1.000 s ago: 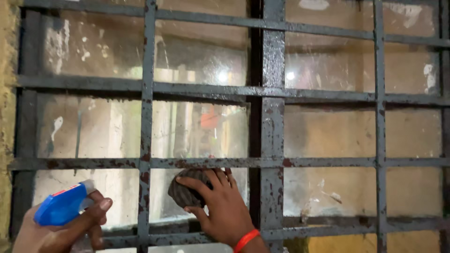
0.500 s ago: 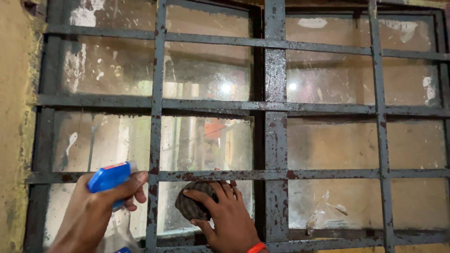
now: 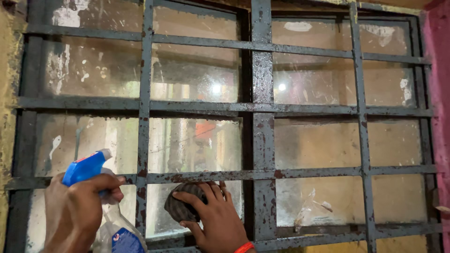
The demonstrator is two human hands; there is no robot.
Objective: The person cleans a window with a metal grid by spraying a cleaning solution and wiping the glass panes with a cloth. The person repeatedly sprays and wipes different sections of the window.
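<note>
My right hand [image 3: 216,219] reaches through the rusty grey window grille [image 3: 261,140] and presses a dark wadded cloth [image 3: 180,205] against the dirty glass pane [image 3: 194,145] in the lower middle opening. An orange band sits on that wrist. My left hand [image 3: 75,211] grips a clear spray bottle [image 3: 115,232] with a blue trigger head [image 3: 86,166], held upright at the lower left, its nozzle pointing at the glass just left of the cloth.
The grille's bars cross the whole window in a grid, with flaking paint and rust. The panes are smeared and spotted with white paint. A yellow wall [image 3: 5,140] borders the left, a pink surface [image 3: 439,93] the right.
The view has shifted left and slightly up. My left hand has turned the bottle more upright and lowered a little. My right hand keeps the cloth on the same pane.
</note>
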